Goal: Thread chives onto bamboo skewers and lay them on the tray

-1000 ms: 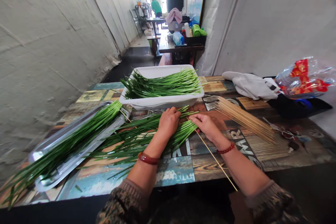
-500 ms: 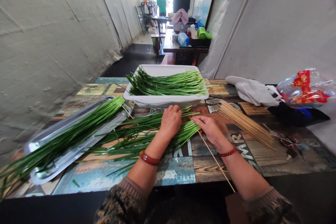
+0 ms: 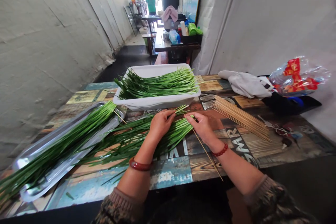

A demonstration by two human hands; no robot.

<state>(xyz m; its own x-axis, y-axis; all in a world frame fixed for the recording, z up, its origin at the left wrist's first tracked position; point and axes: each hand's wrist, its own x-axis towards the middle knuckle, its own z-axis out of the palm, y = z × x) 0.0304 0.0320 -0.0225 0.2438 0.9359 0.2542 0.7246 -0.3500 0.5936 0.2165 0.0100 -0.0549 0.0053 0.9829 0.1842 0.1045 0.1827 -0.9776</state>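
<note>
Garlic chives [image 3: 175, 134] lie in a loose row before me, leaf ends to the left and pale stem ends to the right. A thin bamboo skewer [image 3: 208, 155] crosses beneath the stem ends and slants toward the table's front edge. My left hand [image 3: 160, 125], closed, pinches a few chive stems behind the row. My right hand [image 3: 203, 128] grips the stem ends between thumb and fingers beside the skewer; its fingertips partly hide the contact. On the left, a metal tray [image 3: 56, 178] bears another chive bundle [image 3: 78, 136] with a skewer through its stem ends.
A white plastic tub [image 3: 157, 102] of chives stands behind my hands. Loose bamboo skewers [image 3: 241, 117] lie at right, near scissors and keys [image 3: 286, 141]. Farther right are a grey cap [image 3: 246, 84] and a clear-and-red plastic bag [image 3: 296, 77]. A person [image 3: 150, 1] stands in the far doorway.
The view has shifted, so most things appear farther left. My left hand has turned, showing its thumb and fingers pinched on stems. My right hand keeps its grip at the stem ends.
</note>
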